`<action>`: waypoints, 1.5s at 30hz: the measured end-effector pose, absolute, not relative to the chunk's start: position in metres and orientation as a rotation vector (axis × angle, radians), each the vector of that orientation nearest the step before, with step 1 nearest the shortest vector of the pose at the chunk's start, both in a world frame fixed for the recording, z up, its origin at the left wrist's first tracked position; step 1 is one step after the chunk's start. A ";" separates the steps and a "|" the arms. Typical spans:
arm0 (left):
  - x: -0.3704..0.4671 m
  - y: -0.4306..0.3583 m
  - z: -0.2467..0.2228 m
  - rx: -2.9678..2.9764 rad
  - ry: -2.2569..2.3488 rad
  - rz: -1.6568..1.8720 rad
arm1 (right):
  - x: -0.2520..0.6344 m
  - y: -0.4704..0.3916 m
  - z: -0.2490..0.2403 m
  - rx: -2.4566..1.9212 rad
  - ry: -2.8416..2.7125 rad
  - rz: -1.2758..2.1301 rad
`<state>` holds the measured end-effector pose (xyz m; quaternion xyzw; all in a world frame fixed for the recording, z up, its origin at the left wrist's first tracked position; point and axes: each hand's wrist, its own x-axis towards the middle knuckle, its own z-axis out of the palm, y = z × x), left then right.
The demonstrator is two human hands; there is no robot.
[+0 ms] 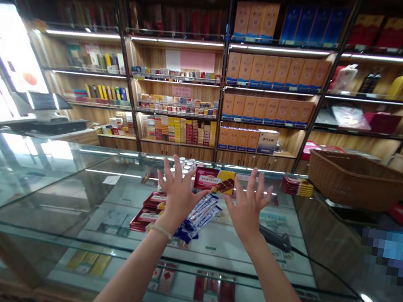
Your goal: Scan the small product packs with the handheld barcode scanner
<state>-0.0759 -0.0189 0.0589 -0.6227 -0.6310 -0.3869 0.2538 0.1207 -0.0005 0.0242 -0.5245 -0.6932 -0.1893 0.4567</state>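
Observation:
Both hands are raised over a glass counter with their fingers spread. My left hand, with a bracelet at the wrist, holds nothing. My right hand holds nothing either. Between them a red and yellow chocolate box faces me on the counter. Blue and white wrapped sticks lie in a pile in front of the box, beside my left hand. Red packets are stacked to the left, partly hidden by that hand. A dark handheld device with a cable lies right of my right wrist.
A wicker basket stands at the back right, next to stacked red and yellow packets. White cylindrical items are behind my left hand. Shelves of boxes line the wall. The black cable runs off to the right.

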 end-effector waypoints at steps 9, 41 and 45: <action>-0.024 0.015 0.058 -1.717 -1.677 -1.094 | 0.165 0.027 0.027 -1.329 -1.630 -0.578; 0.027 0.076 0.039 -1.660 -1.622 -1.219 | 0.223 0.094 0.023 -1.300 -1.635 -0.539; 0.027 0.076 0.040 -1.636 -1.602 -1.255 | 0.222 0.090 0.026 -1.295 -1.622 -0.526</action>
